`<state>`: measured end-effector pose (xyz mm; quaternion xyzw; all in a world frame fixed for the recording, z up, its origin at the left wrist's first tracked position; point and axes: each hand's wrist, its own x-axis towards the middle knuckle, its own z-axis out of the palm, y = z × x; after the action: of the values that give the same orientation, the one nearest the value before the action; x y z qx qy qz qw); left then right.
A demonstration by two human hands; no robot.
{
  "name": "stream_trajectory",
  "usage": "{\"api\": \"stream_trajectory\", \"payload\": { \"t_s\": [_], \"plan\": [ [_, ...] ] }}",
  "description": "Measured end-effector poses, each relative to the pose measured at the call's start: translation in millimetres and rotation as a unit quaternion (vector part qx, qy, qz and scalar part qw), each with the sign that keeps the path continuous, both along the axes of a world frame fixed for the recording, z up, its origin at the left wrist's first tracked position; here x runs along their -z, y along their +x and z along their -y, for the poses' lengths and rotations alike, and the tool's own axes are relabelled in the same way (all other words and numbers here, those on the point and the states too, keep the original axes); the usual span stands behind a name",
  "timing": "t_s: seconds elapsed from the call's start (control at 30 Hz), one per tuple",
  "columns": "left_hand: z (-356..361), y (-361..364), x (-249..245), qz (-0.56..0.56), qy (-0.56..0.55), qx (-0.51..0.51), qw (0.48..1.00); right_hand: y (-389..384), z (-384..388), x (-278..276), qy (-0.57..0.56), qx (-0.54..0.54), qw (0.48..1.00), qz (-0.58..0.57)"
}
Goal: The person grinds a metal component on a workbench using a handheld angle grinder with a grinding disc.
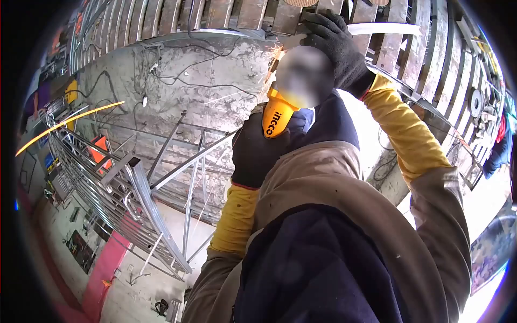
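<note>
My left hand (257, 148), in a dark glove, is wrapped around the yellow-orange body of an angle grinder (280, 116). A blurred patch covers the grinder's head and disc. Orange sparks (274, 62) spray to its left, at the edge of a slatted metal bench (285, 19). Beyond the grinder, my right hand (336, 51), gloved too, is closed over a pale strip (385, 28) on the slats. The strip sticks out to the right of this hand; the part under the fingers is hidden.
A welded frame of metal tubes (161, 210) stands on the left. Dark cables (210, 86) lie across the stained concrete floor (188, 62). A ring-shaped disc (476, 102) is on the bench's right side. A curved yellow strip (70, 125) shows at far left.
</note>
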<state>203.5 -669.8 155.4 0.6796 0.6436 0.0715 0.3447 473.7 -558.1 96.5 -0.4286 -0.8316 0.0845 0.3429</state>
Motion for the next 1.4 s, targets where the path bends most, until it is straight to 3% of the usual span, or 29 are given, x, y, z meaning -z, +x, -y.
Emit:
{"api": "stream_trajectory", "payload": {
  "t_s": [0.13,0.67,0.83,1.4],
  "plan": [
    [1.8,2.4,1.5,0.020,0.041,0.003,0.999,0.3,0.1,-0.1,-0.008,0.000,1.000,-0.003],
    [-5.5,-7.6,-3.5,-0.041,0.021,0.038,0.998,0.6,1.2,6.4,-0.017,0.018,0.999,0.023],
    [-4.7,0.0,-7.9,-0.033,-0.018,0.005,0.999,0.5,1.8,1.4,-0.028,0.022,0.999,0.009],
    [2.0,16.7,-7.0,-0.015,0.000,-0.019,1.000,0.5,1.3,4.6,0.000,0.016,1.000,-0.003]
  ]
}}
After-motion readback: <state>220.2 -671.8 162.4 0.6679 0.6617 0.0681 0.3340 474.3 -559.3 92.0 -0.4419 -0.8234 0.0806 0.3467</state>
